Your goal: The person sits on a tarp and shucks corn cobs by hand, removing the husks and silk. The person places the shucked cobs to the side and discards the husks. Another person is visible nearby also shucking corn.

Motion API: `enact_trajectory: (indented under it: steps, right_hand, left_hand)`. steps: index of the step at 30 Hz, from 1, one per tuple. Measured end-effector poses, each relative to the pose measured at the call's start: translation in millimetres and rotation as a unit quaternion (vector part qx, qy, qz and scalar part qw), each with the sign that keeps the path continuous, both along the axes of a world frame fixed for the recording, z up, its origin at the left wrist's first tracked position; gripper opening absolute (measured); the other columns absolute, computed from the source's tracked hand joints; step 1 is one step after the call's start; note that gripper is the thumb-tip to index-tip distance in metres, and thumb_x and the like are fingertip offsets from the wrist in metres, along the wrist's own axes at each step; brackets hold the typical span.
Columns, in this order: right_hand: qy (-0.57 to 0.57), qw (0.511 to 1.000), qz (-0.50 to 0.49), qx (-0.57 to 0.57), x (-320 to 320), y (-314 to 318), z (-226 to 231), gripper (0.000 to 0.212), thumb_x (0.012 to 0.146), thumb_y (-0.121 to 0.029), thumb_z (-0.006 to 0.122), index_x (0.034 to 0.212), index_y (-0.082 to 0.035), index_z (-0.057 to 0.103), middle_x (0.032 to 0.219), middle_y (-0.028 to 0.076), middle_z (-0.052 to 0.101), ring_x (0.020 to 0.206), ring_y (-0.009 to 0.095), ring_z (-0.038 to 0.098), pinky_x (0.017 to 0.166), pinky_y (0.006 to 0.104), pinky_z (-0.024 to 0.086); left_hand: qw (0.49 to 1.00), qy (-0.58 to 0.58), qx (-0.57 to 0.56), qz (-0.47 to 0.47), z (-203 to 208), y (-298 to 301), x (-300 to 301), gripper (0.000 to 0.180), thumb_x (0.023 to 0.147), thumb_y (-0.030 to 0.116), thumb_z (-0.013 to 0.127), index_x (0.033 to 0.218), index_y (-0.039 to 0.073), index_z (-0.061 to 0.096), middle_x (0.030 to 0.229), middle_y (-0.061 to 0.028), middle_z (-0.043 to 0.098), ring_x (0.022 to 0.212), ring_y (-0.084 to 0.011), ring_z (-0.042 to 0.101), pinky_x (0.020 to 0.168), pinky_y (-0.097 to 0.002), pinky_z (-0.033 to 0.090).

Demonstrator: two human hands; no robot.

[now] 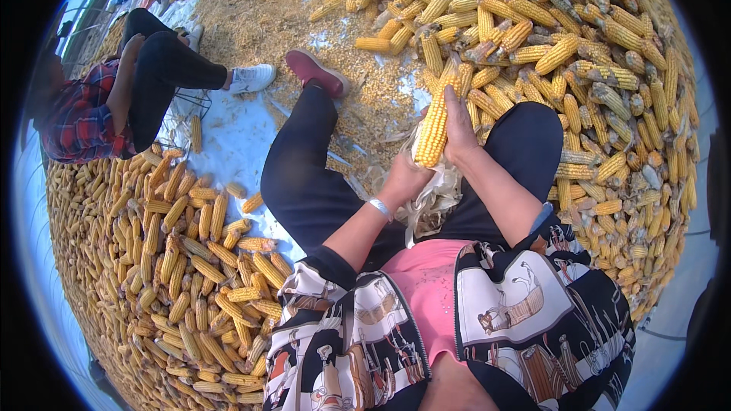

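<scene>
A bright yellow ear of corn [432,133] is held up between my hands, over my lap, its kernels bare along the side facing me. My left hand [405,180] closes around its lower end from the left; the fingertips are hidden. Pale dry husk [434,202] hangs loose just below that hand. Along the upper right side of the ear, my right hand [459,128] grips with its fingers pointing up, partly hidden behind it.
A large heap of corn ears [609,99] rises at the right and far side. Another pile [198,281] fills the left. Loose kernels [251,15] cover the ground ahead, beside a white sheet [228,133]. A person in a plaid shirt [84,118] sits at the far left.
</scene>
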State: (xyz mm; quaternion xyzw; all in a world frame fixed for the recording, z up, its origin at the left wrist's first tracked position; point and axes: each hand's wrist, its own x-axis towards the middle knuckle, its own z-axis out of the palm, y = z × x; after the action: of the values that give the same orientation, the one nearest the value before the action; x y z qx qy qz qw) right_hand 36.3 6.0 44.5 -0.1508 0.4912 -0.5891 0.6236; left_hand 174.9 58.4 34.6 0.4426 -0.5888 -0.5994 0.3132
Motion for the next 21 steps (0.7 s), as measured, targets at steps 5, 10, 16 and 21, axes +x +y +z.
enact_trajectory:
  steps: [5,10,16,21]
  right_hand:
    - [-0.152,0.962,0.163,0.156,-26,7,-33,0.042,0.094,-0.047,0.054,0.108,-0.007,0.059,0.090,0.013,0.066,0.076,0.022,0.067,0.058,0.0329,0.057]
    - [-0.188,0.959,0.086,0.195,-63,-13,-44,0.044,0.093,-0.045,0.056,0.110,-0.004,0.058,0.092,0.016,0.065,0.080,0.031,0.066,0.070,0.0463,0.056]
    - [-0.144,0.974,-0.049,0.168,-117,-54,-33,0.043,0.092,-0.042,0.057,0.112,-0.004,0.055,0.095,0.019,0.063,0.085,0.035,0.065,0.077,0.0521,0.054]
    - [-0.073,0.984,-0.126,0.102,-189,-100,-22,0.030,0.084,-0.021,0.067,0.106,-0.002,0.059,0.099,0.013,0.064,0.086,0.027,0.065,0.081,0.0462,0.054]
  left_hand:
    - [0.901,-0.297,-0.215,-0.231,-1,-5,16,0.037,0.070,0.035,0.074,0.062,0.001,0.063,0.067,-0.0254,0.060,0.068,-0.0437,0.061,0.063,-0.0489,0.050]
    - [0.858,-0.298,-0.282,-0.310,1,-8,21,0.028,0.071,0.030,0.070,0.063,0.004,0.064,0.066,-0.0221,0.060,0.065,-0.0416,0.060,0.061,-0.0482,0.049]
    - [0.864,-0.391,-0.153,-0.280,-24,-11,27,0.034,0.071,0.034,0.076,0.092,0.010,0.067,0.097,-0.0157,0.066,0.091,-0.0364,0.064,0.076,-0.0455,0.050]
    - [0.698,-0.562,-0.074,-0.439,-38,-57,13,0.060,0.068,0.053,0.076,0.112,0.013,0.066,0.123,-0.0138,0.058,0.112,-0.0333,0.058,0.092,-0.0472,0.047]
